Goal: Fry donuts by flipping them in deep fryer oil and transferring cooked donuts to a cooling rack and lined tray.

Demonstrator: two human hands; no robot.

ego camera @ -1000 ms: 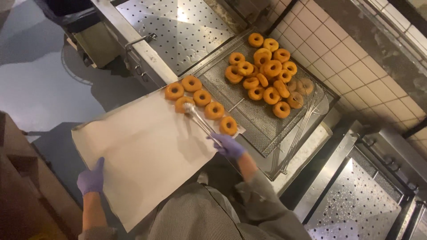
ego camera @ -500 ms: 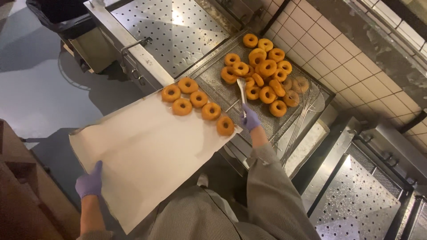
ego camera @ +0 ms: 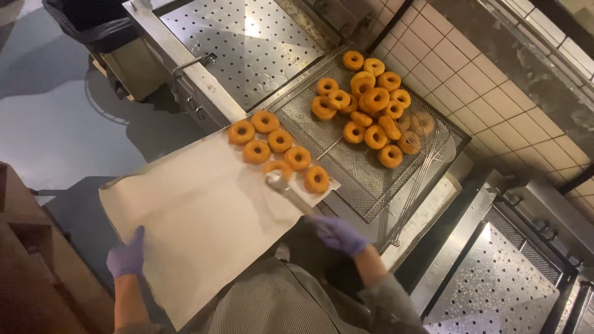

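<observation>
My right hand (ego camera: 339, 235), in a purple glove, grips metal tongs (ego camera: 286, 190) whose tips rest on a golden doughnut (ego camera: 278, 167) at the far end of a paper-lined tray (ego camera: 198, 229). Several doughnuts (ego camera: 278, 141) sit in rows on that end of the paper. My left hand (ego camera: 127, 255), also gloved, holds the tray's near left edge. A pile of fried doughnuts (ego camera: 371, 105) lies on a wire mesh draining rack (ego camera: 346, 167) beyond the tray.
A perforated steel counter (ego camera: 247, 43) lies to the upper left with a handle (ego camera: 192, 62) on its side. White tiled wall (ego camera: 489, 80) runs behind the rack. Long metal sticks (ego camera: 414, 185) rest on the rack's right side. Brown shelving (ego camera: 25, 260) stands at left.
My right hand pulled back from the rack toward me, bringing the tongs with a doughnut over to the tray's paper. One more doughnut now sits among those on the paper. My left hand stayed put.
</observation>
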